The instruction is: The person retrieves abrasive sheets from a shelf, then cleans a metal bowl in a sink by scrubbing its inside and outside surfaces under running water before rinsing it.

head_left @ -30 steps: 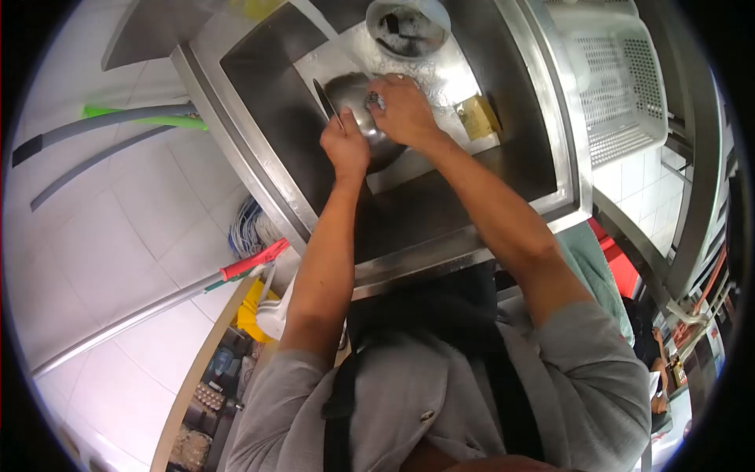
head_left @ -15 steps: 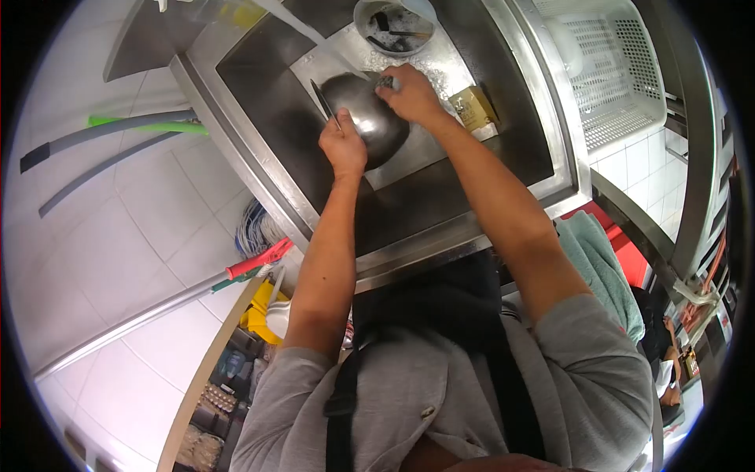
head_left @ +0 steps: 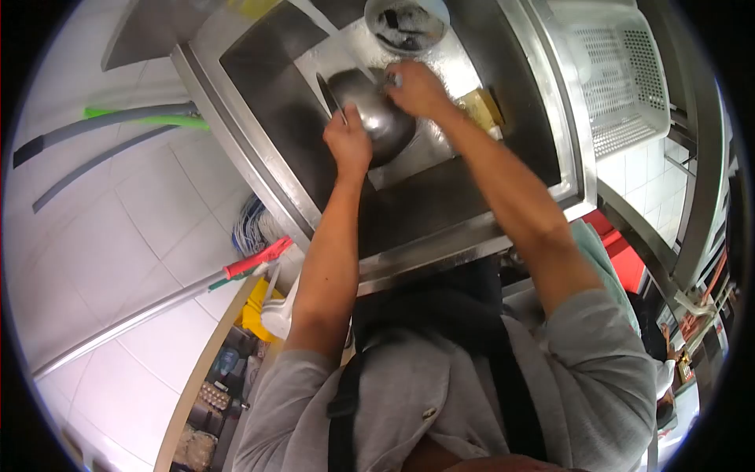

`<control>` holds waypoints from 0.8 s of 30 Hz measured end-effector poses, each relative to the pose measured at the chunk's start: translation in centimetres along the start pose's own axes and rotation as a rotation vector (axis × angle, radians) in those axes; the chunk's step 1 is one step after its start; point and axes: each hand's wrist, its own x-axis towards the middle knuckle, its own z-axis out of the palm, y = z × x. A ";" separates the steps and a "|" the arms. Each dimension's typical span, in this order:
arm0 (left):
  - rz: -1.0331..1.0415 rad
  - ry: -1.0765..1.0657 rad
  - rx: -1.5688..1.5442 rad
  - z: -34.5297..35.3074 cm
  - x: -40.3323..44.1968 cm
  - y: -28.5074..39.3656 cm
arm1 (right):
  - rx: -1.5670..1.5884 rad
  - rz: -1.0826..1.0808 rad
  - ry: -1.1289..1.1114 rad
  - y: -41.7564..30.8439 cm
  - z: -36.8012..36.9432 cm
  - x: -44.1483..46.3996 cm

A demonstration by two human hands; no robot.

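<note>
A rounded, dark metal wok lies tilted in the steel sink, its smooth curved side facing me. My left hand is closed at its left side, where a thin dark edge juts up past the fingers; whether this edge is part of the wok I cannot tell. My right hand is closed on a small silvery scouring pad at the wok's upper right side. A pale stream of water comes in from the top, near the wok.
A white bucket of sudsy water with dark items stands at the sink's far side. A yellow block lies right of my right hand. The steel sink rim runs before me. A white perforated basket sits on the right.
The view has shifted slightly, and the sink and bucket sit a little higher and further right. My right hand is still at the wok with the pad, my left still gripping at its side.
</note>
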 end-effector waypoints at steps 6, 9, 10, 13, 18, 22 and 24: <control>-0.101 -0.018 -0.079 0.4 1.6 0.0 | -0.014 -0.060 -0.029 -0.7 0.0 0.4; -0.123 -0.044 -0.104 0.8 2.1 0.1 | -0.027 0.049 0.048 -0.1 0.5 1.5; -0.140 -0.032 -0.173 0.9 2.5 0.1 | -0.018 -0.020 0.126 -0.8 0.7 0.3; -0.137 -0.037 -0.079 0.1 2.6 -0.4 | 0.110 -0.069 0.132 -1.5 0.5 -3.2; -0.126 -0.031 -0.090 0.1 2.7 1.0 | 0.068 0.302 0.009 2.6 2.1 -2.5; -0.182 -0.068 -0.119 -0.3 2.2 1.5 | 0.109 0.105 0.148 -0.1 1.8 -4.9; -0.193 -0.066 -0.176 -0.3 2.4 1.8 | 0.102 0.088 0.223 -1.2 1.9 -3.3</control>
